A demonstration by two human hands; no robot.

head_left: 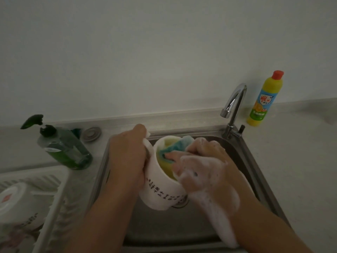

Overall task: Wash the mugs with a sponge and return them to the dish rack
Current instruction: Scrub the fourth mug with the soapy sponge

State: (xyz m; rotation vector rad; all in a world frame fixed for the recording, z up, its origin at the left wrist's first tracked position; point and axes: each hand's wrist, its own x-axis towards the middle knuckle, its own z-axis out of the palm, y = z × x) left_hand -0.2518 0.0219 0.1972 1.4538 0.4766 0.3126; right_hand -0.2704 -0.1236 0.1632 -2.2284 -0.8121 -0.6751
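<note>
Both forearms fill the bottom of the view, the right one at 5 o'clock coated in thick white suds up to the wrist. Its right hand (202, 161) has fingers (172, 155) curled onto a yellow and blue-green sponge (168, 151), pressing it into the mouth of a white mug (160, 187). At 9 o'clock of the mug, the left hand (127, 157) is wrapped round the mug on its handle side, fingers clenched; the handle itself is mostly hidden under them.

Likeliest trouble, as I judge it, is slip: foam on the right hand and probably on the glaze, with a twisting push from the sponge, could turn the mug out of the left grip and drop it into the steel sink (255, 172) below. Pressing hard against the rim could also knock it on the basin wall.

That mug is held tilted over the sink at centre frame, mouth facing 1 o'clock, with a band of dark characters round its lower body. It looks glossy, ceramic and smooth.

Off at 8 o'clock, the white dish rack (54, 198) sits on the counter (300, 161), holding another upturned mug (16, 203)
</note>
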